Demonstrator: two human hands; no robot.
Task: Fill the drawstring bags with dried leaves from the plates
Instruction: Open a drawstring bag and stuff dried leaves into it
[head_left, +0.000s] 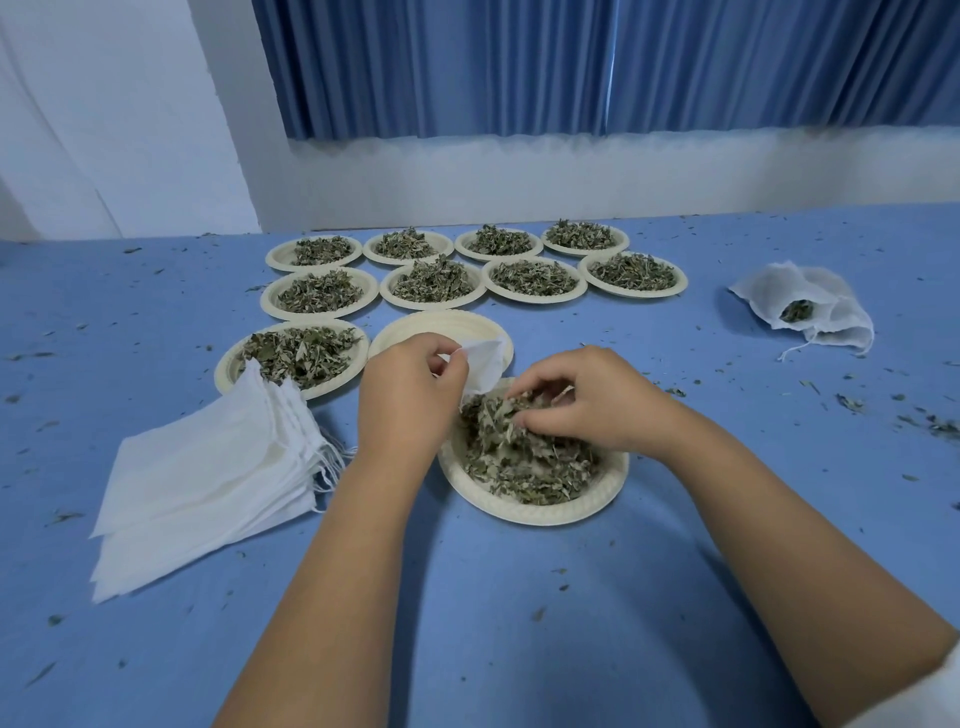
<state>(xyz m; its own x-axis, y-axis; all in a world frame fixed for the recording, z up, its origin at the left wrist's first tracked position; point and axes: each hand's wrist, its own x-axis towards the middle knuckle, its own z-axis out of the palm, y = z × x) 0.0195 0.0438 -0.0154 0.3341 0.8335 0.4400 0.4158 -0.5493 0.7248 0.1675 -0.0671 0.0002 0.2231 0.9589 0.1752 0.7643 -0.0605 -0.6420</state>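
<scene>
Looking down from the head camera onto a blue table. Pinches the top edge of a thin white fabric drawstring bag with the left hand, thumb and fingers curled on the cloth. Bag hanging at the far rim of the nearest pale round paper plate.

Digs the right hand into the heap of dried green leaves on that plate, fingers curled round a clump. Hands near each other but apart, the bag between them.

Just behind: an empty pale plate, partly hidden by the left hand and the bag. Left of it, a further pale plate loaded with leaves.

Beyond those, two rows of four pale plates, every one heaped with the same dried leaves.

Near left: a fanned stack of flat white bags, one corner lying over the loaded plate's near rim, drawstrings trailing toward the left forearm.

Far right, well apart: a small pile of white bags, one with leaves showing at its mouth, a string loose on the table.

Leaf crumbs scattered all over the blue surface. At the back, a pleated blue curtain above a white wall.
</scene>
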